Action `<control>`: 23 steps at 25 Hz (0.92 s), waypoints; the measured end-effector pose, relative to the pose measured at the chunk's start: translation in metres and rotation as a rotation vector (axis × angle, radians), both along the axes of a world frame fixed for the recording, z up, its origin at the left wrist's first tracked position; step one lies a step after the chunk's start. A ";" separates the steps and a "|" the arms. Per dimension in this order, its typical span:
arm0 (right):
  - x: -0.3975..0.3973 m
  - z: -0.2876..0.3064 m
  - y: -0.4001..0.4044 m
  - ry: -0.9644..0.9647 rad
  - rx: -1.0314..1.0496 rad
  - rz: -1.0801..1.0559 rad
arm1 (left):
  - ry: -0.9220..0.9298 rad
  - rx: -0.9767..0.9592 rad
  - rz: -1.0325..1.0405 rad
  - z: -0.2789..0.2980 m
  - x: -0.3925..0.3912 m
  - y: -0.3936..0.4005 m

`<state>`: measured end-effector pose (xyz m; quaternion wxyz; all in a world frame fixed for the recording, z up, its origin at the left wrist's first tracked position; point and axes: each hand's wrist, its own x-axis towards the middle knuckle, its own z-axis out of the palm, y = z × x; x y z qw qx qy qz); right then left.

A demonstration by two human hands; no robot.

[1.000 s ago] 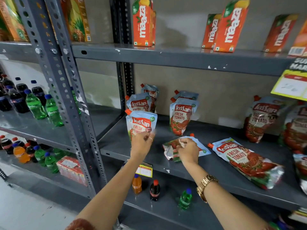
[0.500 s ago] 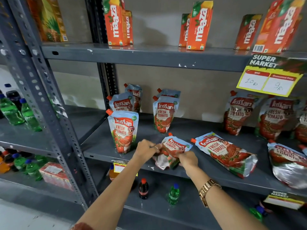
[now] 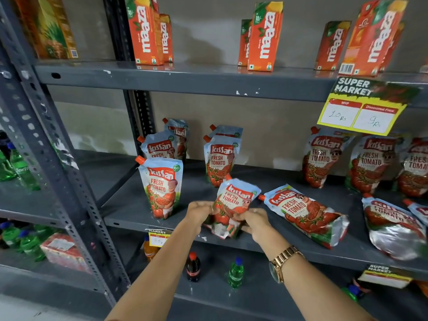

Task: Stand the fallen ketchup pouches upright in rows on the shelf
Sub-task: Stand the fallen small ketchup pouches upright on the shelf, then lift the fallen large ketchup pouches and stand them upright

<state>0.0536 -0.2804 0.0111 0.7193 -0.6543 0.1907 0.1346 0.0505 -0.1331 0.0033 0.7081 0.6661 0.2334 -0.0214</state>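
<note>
A ketchup pouch (image 3: pixel 234 202) leans tilted near the front of the grey middle shelf (image 3: pixel 129 205). My left hand (image 3: pixel 199 210) grips its lower left side, and my right hand (image 3: pixel 253 222) grips its lower right. To its left a pouch (image 3: pixel 162 186) stands upright at the front, with two more (image 3: pixel 159 145) behind it. Another row (image 3: pixel 220 158) stands upright behind the held pouch. On the right, one pouch (image 3: pixel 305 214) lies flat beside my right hand and another (image 3: pixel 391 225) lies flat further right. More pouches (image 3: pixel 324 158) lean against the back wall.
Orange juice cartons (image 3: pixel 265 35) stand on the shelf above. A yellow price sign (image 3: pixel 361 112) hangs from that shelf's edge. Small drink bottles (image 3: pixel 193 266) stand on the shelf below. A perforated steel upright (image 3: pixel 53 158) rises at the left, with green bottles (image 3: pixel 20 167) beyond it.
My left hand let go of the standing front-left pouch and joined my right hand on the fallen pouch. Together they have raised it from flat to tilted up.
</note>
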 end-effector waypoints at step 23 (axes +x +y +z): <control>0.022 0.018 -0.094 -0.576 -0.812 -0.283 | 0.077 -0.060 0.083 -0.019 -0.011 -0.101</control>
